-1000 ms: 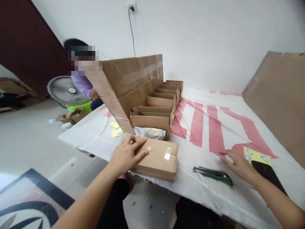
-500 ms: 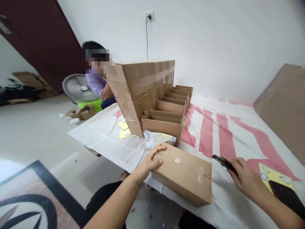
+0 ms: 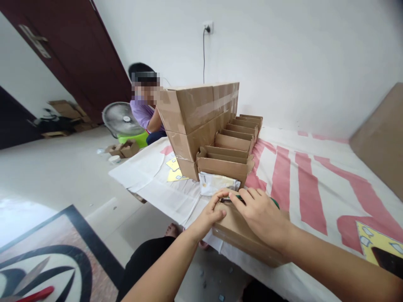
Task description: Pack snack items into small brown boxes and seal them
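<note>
A closed, taped cardboard box (image 3: 241,239) lies in front of me at the edge of the cloth-covered surface. My left hand (image 3: 211,214) grips its near left end, fingers over the top and thumb along the lid. Closed round a utility knife (image 3: 227,200) with a green part, my right hand (image 3: 264,218) is over the box top. The knife's tip lies close to my left fingertips; whether it touches the cardboard I cannot tell. Just behind the box is a white plastic packet (image 3: 218,183), leaning on a row of open cardboard boxes (image 3: 223,167).
Large taped cartons (image 3: 197,107) stand stacked behind the open boxes. A co-worker in a purple top (image 3: 140,112) sits beyond them, near a fan (image 3: 122,119). A dark phone (image 3: 388,262) rests at the right on the pink-and-white cloth (image 3: 310,193).
My right hand has brought the knife leftward from beside the box to its top, next to my left hand. The left hand keeps its hold. The view has shifted slightly left.
</note>
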Demonstrator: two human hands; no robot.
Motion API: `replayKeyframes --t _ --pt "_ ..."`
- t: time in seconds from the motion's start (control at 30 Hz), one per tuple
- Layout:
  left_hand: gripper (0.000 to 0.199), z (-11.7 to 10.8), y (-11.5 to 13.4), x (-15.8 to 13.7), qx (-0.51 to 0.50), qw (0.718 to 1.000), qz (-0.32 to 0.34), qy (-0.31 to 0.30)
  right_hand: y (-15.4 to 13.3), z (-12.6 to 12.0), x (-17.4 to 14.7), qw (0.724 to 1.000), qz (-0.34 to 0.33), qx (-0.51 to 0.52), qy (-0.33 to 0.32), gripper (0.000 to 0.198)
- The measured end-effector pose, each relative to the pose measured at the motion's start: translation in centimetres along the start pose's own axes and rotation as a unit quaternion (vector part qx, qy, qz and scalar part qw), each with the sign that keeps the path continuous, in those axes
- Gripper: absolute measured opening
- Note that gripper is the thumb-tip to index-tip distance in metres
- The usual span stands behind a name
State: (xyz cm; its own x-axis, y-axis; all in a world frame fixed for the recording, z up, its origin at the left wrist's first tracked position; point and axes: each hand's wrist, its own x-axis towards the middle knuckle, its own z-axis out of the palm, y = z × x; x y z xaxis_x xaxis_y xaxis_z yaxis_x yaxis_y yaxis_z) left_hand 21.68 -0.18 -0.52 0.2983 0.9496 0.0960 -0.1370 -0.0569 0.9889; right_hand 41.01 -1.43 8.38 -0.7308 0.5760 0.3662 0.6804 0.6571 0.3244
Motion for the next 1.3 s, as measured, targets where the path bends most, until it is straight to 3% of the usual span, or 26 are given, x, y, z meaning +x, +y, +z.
replayKeyframes --t 0.27,0.5,0.7,1.17,1.3 --pt "0.060 -0.1 -0.2 -0.1 0.018 1.000 -0.021 0.011 2.1 -2.0 -3.0 0.996 -0.055 -0.070 -0.007 0.027" --pt "0.061 -0.2 -0.4 0.1 0.028 0.999 -0.036 0.017 3.6 -3.5 -6.8 0.994 -0.058 -0.092 -0.021 0.029" --pt "0.056 0.0 -0.1 0.0 0.049 0.998 -0.037 0.019 4.3 -4.7 -8.9 0.993 -0.046 -0.100 -0.030 0.033" --pt "0.053 0.2 -0.3 0.3 0.070 0.997 -0.043 0.011 4.7 -4.8 -11.7 0.992 -0.028 -0.116 -0.042 0.037" --pt "0.052 0.2 -0.4 0.3 0.063 0.997 -0.052 0.012 5.4 -5.7 -12.9 0.993 0.007 -0.104 -0.061 0.038"
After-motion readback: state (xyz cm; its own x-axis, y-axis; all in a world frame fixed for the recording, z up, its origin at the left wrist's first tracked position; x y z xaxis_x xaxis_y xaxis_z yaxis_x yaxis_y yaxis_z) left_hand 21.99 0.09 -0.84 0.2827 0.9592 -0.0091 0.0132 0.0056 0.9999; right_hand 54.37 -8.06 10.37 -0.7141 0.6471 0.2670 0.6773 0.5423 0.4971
